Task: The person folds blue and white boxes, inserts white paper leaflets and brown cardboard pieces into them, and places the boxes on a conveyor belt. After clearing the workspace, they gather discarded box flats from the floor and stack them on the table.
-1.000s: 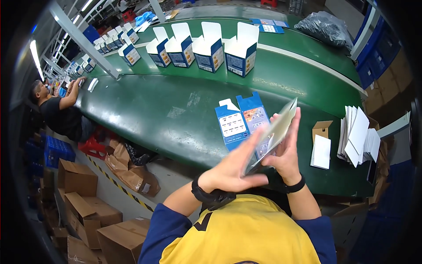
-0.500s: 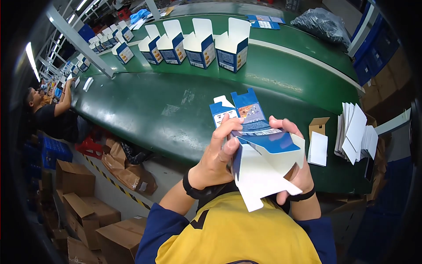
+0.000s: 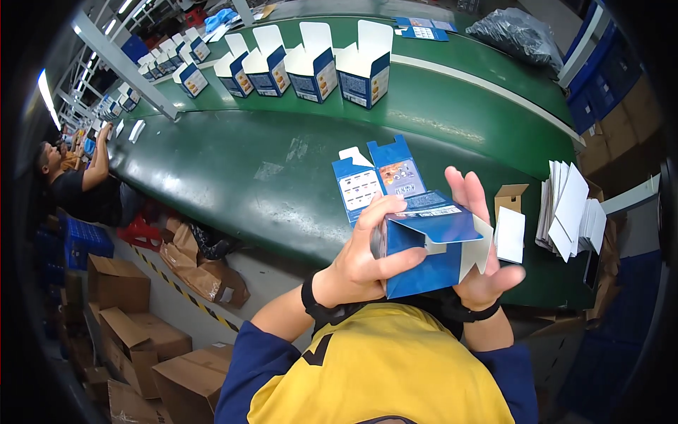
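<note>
A blue and white printed carton (image 3: 424, 272) is in front of me, folded into a box shape. My left hand (image 3: 364, 251) grips its left side, thumb on the blue panel facing me and index finger along the top edge. A white side flap (image 3: 480, 244) sticks out at the carton's right end. There my right hand (image 3: 487, 272) is spread, fingers stretched upward and thumb pointing out, with its palm beside the flap. Whether that palm touches the carton is hidden. Just beyond lies a flat blue carton blank (image 3: 357, 186), unfolded on the green bench (image 3: 233, 166).
Several open blue and white boxes (image 3: 364, 78) stand in a row along the far belt. White card sheets (image 3: 565, 212) are stacked at right, near a small brown box (image 3: 510, 198). A black plastic bag (image 3: 515, 35) lies far right. At left another person (image 3: 78, 173) works.
The carton's white flaps facing me have been folded in, and a blue panel now covers that end. My right hand has let go of the lower flap and spread its fingers.
</note>
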The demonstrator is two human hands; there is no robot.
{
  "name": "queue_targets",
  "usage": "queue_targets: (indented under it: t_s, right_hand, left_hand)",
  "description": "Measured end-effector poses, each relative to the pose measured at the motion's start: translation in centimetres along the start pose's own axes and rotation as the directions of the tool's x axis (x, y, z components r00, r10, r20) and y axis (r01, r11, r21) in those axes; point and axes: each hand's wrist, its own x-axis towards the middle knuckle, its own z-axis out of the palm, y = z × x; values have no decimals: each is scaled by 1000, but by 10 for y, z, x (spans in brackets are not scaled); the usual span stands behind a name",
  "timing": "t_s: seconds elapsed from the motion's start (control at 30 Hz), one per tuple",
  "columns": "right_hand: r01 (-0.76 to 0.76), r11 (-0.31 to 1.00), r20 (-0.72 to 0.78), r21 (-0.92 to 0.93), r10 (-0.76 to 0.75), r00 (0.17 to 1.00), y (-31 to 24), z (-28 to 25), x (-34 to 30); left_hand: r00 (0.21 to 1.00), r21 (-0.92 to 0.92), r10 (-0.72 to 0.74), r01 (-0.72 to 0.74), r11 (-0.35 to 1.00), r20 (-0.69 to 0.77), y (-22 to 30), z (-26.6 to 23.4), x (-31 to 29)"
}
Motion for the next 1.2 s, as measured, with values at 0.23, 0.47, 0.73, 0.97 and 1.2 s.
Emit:
queue_targets:
  t_s: [0.23, 0.47, 0.73, 0.97, 1.2]
  right_hand:
    - [179, 868, 203, -464, -93, 975, 10, -30, -11]
    - [522, 592, 562, -614, -136, 816, -7, -34, 1]
    - [-3, 624, 83, -781, 108, 991, -6, -17, -7]
    - [18, 399, 127, -917, 249, 960, -14, -11, 4]
    - [-36, 881, 54, -472, 69, 996, 9, -11, -2]
  left_hand:
    - [993, -28, -60, 63, 998, 100, 6, -12, 11]
    - [992, -177, -105, 115, 978, 64, 9, -8, 14]
    - [989, -104, 16, 0, 995, 146, 3, -14, 14]
    - [982, -87, -17, 34, 996, 186, 5, -18, 13]
    - [993, -267, -34, 63, 961, 112, 3, -11, 16]
